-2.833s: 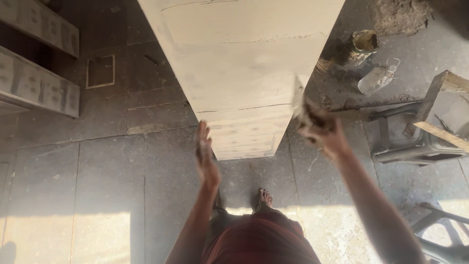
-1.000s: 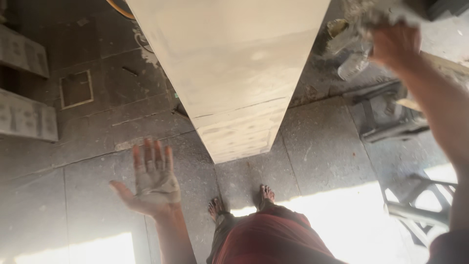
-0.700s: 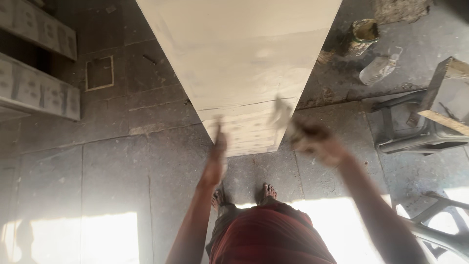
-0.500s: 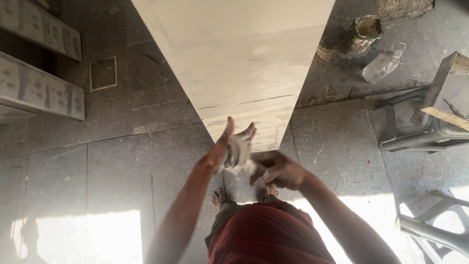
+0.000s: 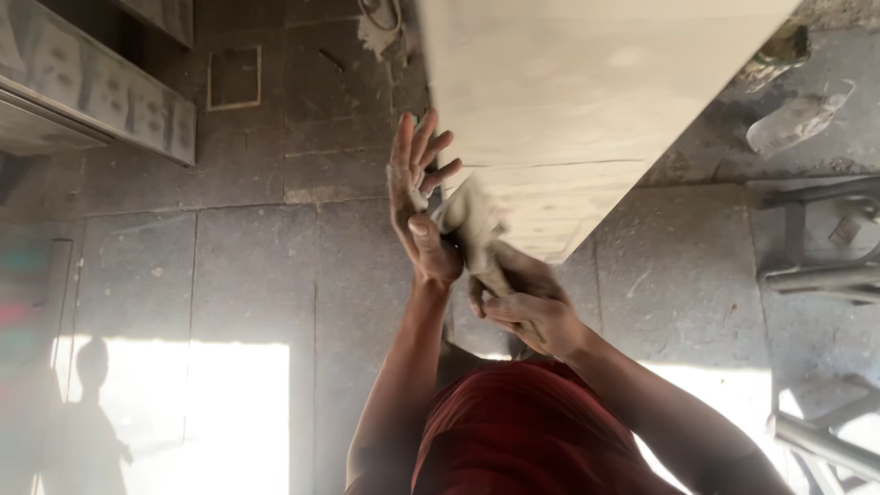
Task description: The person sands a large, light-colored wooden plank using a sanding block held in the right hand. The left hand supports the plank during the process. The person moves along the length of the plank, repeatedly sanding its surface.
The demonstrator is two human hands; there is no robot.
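Observation:
A tall pale whitewashed panel (image 5: 587, 101) rises in front of me, seen from above. My left hand (image 5: 417, 197) is raised with fingers spread, its palm turned toward a pale dusty rag (image 5: 472, 229). My right hand (image 5: 527, 307) is closed around the lower end of that rag and presses it against my left palm. Both hands are just in front of the panel's lower edge. My dark red garment (image 5: 522, 431) fills the bottom of the view.
Grey stone floor tiles (image 5: 257, 275) lie below, with a bright sun patch (image 5: 211, 412). A patterned ledge (image 5: 101, 101) runs at the upper left. A crushed plastic bottle (image 5: 797, 119) and metal frame pieces (image 5: 816, 275) sit at the right.
My hands were apart, the right one up at the panel with the rag. They have come together in front of me, and the rag now rubs against my left palm.

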